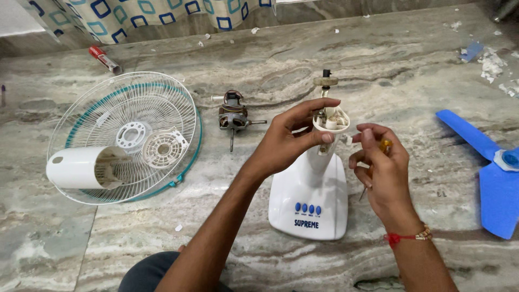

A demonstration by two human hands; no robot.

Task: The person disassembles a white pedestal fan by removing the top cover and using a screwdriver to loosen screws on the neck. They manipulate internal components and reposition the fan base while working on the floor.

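Fan base (308, 203), white, stands upright on marble floor (346, 59), centre-frame, w/ a row of blue push-buttons on its front face. Neck of base rises to an open top collar (331, 122); a thin shaft w/ a tan disc (325, 81) projects above it.

L hand (284, 141): fingers curled round the collar, thumb pressed on the front of the neck, index arched over the rim. Grip is closed on the base.

R hand (381, 167): just right of the neck, apart from it. Fingers folded in, pinching a screwdriver (378, 162) w/ amber handle; the metal tip shows below the palm, pointing down toward the floor. A red thread w/ beads sits at the wrist.

Clearances:
- Left: wire fan guard (127, 135) w/ teal rim lies flat, well apart from base. White motor cover (81, 167) and small round grille piece (164, 147) rest on it.
- Behind-left: bare motor (233, 116) w/ copper windings, shaft end toward the base; open floor betw. it and L hand.
- Right: blue fan blade (492, 167) near frame edge, well apart from R hand; open floor betw. them.
- Far edge: patterned curtain (140, 16) along the wall; red-and-white tube (104, 59) near it. White scraps (492, 62) scattered at top right.
- Near edge: person's knee (148, 273), dark cloth, just left of base.
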